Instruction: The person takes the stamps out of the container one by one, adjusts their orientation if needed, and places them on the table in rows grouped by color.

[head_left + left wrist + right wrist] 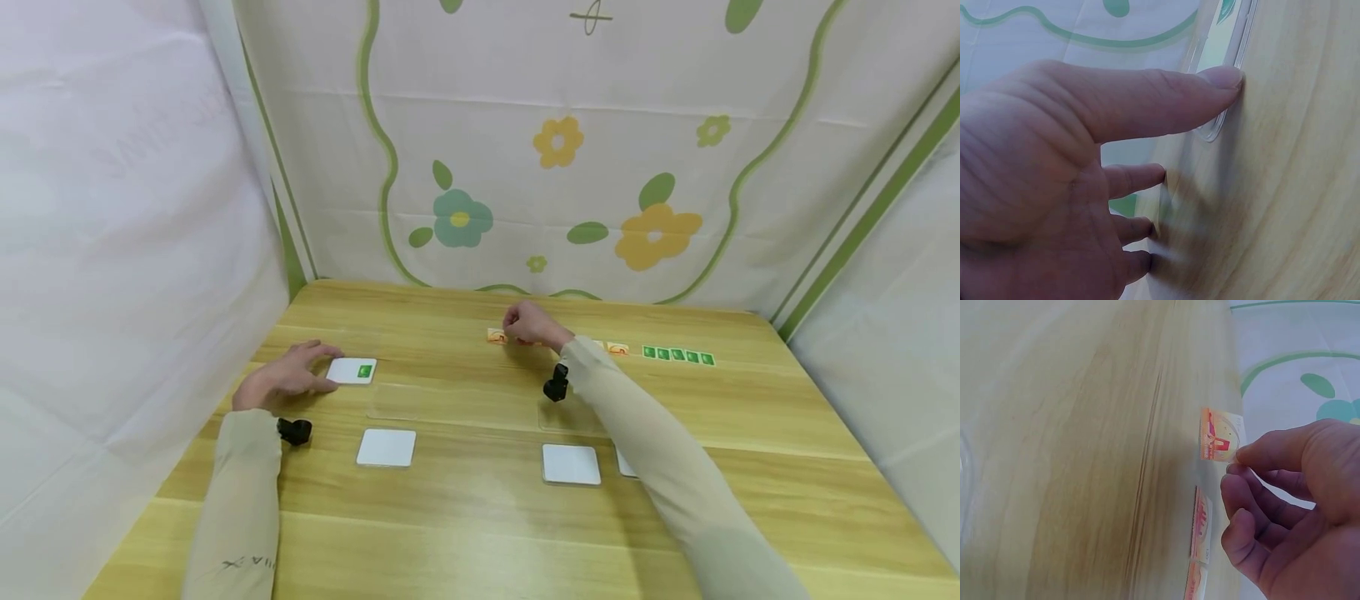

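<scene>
In the head view my left hand [294,372] rests at the left end of a white card [343,371] with a green stamp [365,372] on its right part. The left wrist view shows the thumb touching the clear rim around the card [1215,47], the other fingers extended to the wood. At the back of the table my right hand [534,323] pinches an orange-and-cream stamp [1222,434] by its edge between thumb and forefinger. That stamp is at the left end of a row of similar orange stamps [1202,525], partly hidden by the hand and forearm.
To the right of the orange stamps lies a row of several green stamps [678,355]. Nearer the front are white cards [386,447], one partly under the right sleeve [660,450]. A faint clear sheet [393,402] lies mid-table. Patterned fabric [510,192] hangs behind the table.
</scene>
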`<state>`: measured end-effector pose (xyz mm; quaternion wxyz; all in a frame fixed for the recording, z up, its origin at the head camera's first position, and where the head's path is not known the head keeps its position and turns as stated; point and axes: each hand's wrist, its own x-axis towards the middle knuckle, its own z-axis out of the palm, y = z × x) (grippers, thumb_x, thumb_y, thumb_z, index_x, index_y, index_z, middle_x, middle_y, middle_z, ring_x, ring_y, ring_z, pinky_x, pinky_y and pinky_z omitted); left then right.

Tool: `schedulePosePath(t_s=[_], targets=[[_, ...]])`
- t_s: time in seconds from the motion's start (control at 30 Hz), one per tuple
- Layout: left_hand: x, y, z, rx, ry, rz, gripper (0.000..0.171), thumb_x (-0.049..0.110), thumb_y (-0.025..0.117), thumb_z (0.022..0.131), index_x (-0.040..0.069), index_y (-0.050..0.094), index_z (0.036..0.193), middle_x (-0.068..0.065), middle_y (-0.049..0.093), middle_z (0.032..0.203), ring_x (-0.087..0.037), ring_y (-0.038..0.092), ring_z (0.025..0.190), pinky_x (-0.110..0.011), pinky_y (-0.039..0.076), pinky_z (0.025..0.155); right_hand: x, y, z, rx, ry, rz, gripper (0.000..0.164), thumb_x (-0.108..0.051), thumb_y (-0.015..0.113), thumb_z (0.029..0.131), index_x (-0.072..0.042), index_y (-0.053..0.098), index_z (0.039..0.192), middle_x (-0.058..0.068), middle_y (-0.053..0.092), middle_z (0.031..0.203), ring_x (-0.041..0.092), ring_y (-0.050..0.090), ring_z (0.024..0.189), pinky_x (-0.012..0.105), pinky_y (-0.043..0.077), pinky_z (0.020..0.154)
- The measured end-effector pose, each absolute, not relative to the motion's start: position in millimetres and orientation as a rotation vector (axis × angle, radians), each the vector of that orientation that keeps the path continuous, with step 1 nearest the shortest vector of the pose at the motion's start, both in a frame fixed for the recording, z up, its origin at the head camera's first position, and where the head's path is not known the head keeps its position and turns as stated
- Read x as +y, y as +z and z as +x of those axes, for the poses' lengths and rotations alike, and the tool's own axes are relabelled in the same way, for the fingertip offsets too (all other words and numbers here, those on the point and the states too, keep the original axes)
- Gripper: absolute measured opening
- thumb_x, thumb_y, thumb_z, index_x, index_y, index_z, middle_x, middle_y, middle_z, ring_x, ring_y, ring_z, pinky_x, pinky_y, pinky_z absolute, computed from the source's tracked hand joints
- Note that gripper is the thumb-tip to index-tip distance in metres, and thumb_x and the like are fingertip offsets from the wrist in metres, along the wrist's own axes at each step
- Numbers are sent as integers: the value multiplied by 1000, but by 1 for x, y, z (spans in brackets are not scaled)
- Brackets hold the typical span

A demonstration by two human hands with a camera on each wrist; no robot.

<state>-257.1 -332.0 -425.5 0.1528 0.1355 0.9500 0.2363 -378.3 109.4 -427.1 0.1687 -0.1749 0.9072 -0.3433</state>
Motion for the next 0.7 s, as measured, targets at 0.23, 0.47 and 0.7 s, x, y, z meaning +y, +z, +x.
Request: schedulePosePath(t_s=[0.23, 0.47, 0.7], targets=[[-330, -426, -258, 2719, 682, 370, 58, 27, 68, 92, 7, 46, 143, -36, 18, 154, -59, 14, 139, -77, 18, 104, 111, -430, -381, 2612, -929, -472, 12, -9, 56, 93, -4, 67, 94, 12, 63, 73, 16, 51, 54, 25, 41, 48], [-330, -426, -258, 2714, 683, 360, 58, 27, 68, 92, 8, 46, 143, -35, 17, 155, -58, 13, 139, -77, 17, 104, 109, -429, -380, 2675, -878, -507, 12, -8, 57, 91, -5, 69, 93, 8, 66, 79, 13, 49, 56, 26, 42, 53], [-329, -426, -258, 2714, 681, 356, 58, 27, 68, 92, 8, 46, 143, -36, 14, 155, -60, 11, 139, -78, 17, 103, 107, -430, -381, 2695, -849, -511, 11, -6, 59, 89, -4, 69, 91, 7, 65, 80, 10, 47, 54, 24, 39, 51]])
